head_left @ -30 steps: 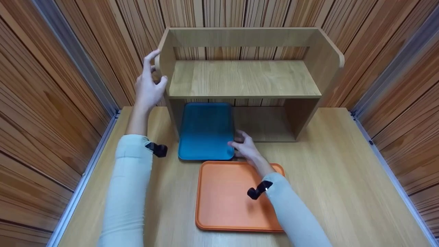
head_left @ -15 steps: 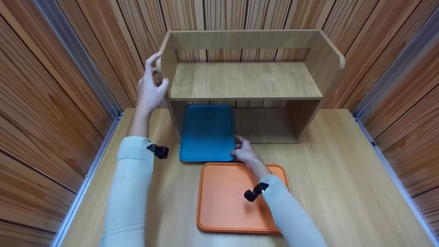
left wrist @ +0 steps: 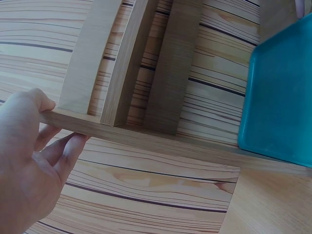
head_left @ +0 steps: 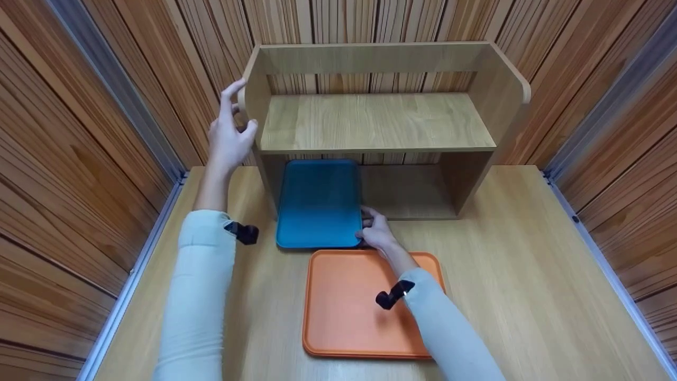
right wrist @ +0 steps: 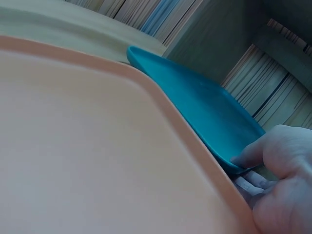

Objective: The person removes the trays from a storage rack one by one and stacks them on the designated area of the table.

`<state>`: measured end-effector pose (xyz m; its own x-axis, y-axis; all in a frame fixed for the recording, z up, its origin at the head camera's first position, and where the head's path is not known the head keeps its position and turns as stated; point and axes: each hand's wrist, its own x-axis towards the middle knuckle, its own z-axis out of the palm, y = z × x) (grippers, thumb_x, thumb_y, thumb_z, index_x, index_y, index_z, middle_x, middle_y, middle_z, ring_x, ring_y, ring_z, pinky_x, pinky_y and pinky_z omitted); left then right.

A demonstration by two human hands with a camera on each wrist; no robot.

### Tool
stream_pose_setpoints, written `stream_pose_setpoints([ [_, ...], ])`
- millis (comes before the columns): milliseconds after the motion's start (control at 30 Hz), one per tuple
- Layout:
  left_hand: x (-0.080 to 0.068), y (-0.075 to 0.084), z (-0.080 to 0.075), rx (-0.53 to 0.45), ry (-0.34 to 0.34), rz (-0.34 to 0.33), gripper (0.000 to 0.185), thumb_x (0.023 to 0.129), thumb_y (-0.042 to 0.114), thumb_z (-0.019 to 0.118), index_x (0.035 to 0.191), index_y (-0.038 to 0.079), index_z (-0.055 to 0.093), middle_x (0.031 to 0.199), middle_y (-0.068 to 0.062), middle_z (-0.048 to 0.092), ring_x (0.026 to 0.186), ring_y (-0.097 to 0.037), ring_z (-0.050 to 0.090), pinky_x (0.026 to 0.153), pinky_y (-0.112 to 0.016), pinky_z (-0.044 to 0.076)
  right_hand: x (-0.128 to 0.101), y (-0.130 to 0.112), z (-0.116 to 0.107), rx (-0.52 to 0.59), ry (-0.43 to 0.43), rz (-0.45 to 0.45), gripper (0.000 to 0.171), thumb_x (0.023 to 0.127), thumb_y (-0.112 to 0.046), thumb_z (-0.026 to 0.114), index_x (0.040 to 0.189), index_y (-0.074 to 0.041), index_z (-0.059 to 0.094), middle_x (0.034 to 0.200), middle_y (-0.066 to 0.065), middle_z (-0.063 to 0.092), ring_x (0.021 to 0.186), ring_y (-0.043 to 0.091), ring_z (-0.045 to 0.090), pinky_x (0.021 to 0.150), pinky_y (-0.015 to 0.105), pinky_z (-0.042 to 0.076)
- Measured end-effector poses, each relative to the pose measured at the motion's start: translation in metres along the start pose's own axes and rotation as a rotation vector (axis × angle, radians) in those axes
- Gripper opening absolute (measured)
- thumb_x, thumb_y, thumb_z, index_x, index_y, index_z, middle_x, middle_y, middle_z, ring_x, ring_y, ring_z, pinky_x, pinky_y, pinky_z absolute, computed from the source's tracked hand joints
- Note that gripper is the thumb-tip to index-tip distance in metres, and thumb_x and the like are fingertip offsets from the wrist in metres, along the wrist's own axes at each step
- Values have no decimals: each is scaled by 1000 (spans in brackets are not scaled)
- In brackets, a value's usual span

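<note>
A blue tray (head_left: 319,203) lies on the table, its far half under the wooden shelf (head_left: 375,121). My right hand (head_left: 373,228) grips its near right corner. In the right wrist view the thumb of the right hand (right wrist: 278,180) lies on the blue tray's (right wrist: 200,102) rim and the fingers curl beneath, with that corner lifted slightly. My left hand (head_left: 235,119) holds the shelf's left side panel. In the left wrist view my left hand (left wrist: 29,161) has its thumb and fingers clasped on either side of the panel edge (left wrist: 122,131). An orange tray (head_left: 349,307) lies flat in front of the blue one.
The shelf stands at the back of the light wooden table (head_left: 529,264), against a slatted wooden wall. Slatted walls with metal rails close in both sides. The shelf's lower right bay (head_left: 410,190) and upper board hold nothing.
My right hand moved from hovering with spread fingers beside the blue tray to gripping its near right corner. The left hand has stayed on the shelf's side panel.
</note>
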<state>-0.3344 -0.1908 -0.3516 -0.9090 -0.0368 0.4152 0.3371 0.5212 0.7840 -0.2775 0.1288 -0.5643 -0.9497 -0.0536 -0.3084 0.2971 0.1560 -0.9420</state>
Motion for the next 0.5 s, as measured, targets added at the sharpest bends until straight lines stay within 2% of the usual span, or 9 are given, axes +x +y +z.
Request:
stream_pose_setpoints([
  [67, -1, 0, 0, -1, -1, 1, 72, 110, 11, 56, 173, 38, 32, 169, -19, 58, 143, -41, 68, 105, -64, 63, -1, -1, -1, 25, -10, 8, 82, 99, 16, 62, 174, -10, 41, 135, 26, 65, 105, 28, 67, 76, 30, 63],
  [200, -1, 0, 1, -20, -4, 2, 73, 110, 11, 56, 173, 38, 32, 169, -20, 57, 149, -42, 64, 111, -67, 61, -4, -7, -5, 64, -36, 19, 81, 100, 15, 60, 175, -12, 40, 139, 26, 63, 102, 28, 68, 76, 30, 64],
  [367, -1, 1, 0, -21, -6, 4, 72, 110, 11, 57, 173, 39, 32, 168, -19, 58, 148, -42, 65, 112, -67, 60, -6, -17, -9, 81, -44, 6, 78, 101, 12, 60, 173, -14, 42, 135, 22, 61, 86, 24, 65, 73, 31, 57],
  [500, -1, 2, -1, -25, -5, 2, 72, 111, 11, 57, 172, 39, 33, 169, -20, 57, 149, -44, 64, 113, -68, 60, -7, -23, -12, 78, -39, -17, 75, 103, 10, 61, 172, -12, 43, 129, 20, 59, 82, 21, 63, 82, 36, 62],
])
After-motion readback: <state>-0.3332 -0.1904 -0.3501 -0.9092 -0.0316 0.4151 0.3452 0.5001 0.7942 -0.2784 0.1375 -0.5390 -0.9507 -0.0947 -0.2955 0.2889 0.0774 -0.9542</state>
